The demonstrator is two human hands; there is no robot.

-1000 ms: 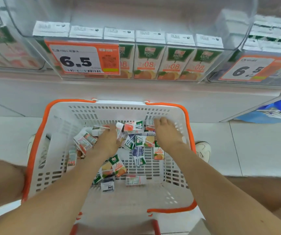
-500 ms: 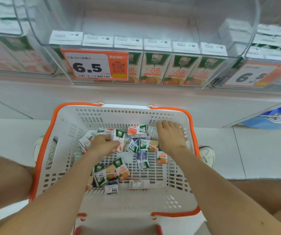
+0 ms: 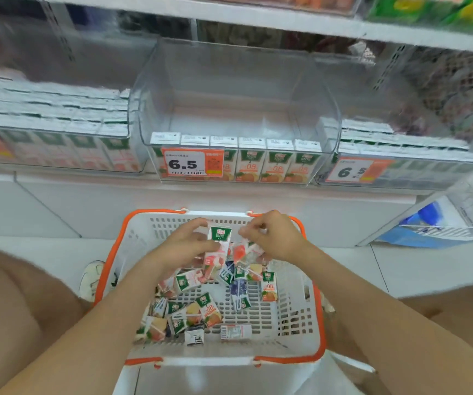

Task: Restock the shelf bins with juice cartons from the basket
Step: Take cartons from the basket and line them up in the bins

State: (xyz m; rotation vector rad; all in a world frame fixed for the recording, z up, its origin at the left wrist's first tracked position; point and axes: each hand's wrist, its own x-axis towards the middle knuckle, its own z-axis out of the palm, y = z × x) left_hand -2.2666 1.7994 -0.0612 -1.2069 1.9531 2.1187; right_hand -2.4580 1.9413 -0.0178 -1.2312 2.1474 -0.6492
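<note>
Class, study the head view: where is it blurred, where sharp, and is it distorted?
Head view: motion blur smears the left bin and right bin, which lean outward from wide-angle distortion; the middle price tag reads sharply; the right hand is slightly blurred.

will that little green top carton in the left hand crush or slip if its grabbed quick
Probably stiff enough: the carton keeps its boxy shape in the left hand. Likely light, since a few fingers hold it up. Set in the bin, it should stand as the shelved cartons do, though a nudge may tip it.
</note>
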